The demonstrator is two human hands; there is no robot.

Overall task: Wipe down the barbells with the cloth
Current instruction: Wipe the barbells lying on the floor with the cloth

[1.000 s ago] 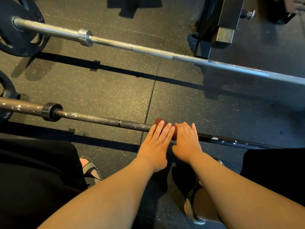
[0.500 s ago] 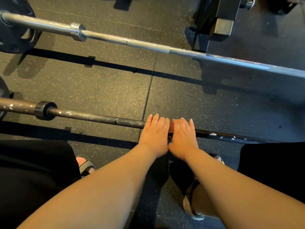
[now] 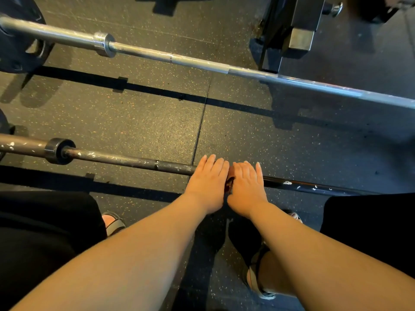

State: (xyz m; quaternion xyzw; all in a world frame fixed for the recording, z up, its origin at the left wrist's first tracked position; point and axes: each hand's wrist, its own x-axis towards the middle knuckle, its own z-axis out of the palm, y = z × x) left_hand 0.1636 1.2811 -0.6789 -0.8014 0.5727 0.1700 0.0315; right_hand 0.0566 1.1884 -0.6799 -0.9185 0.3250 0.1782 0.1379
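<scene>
On the near dark barbell point(image 3: 134, 162): left hand point(image 3: 207, 184) and right hand point(image 3: 246, 187), flat-fingered, press the brown cloth point(image 3: 230, 172). Mid-wipe; next move likely calls for sliding along the shaft.

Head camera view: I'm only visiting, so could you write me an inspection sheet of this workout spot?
Surface: dark speckled rubber floor with a seam between mats.
Job's things: dark barbell nearest the person, flecked with white marks; silver barbell farther away; cloth mostly hidden, a reddish sliver between the hands on the dark barbell.
Clutter: nothing seen.
Hands: left hand and right hand side by side, fingers straight, pressing the cloth onto the dark barbell.
Cables: nothing seen.
Surroundings: black weight plate at the silver barbell's end, upper left; metal frame, upper right.
</scene>
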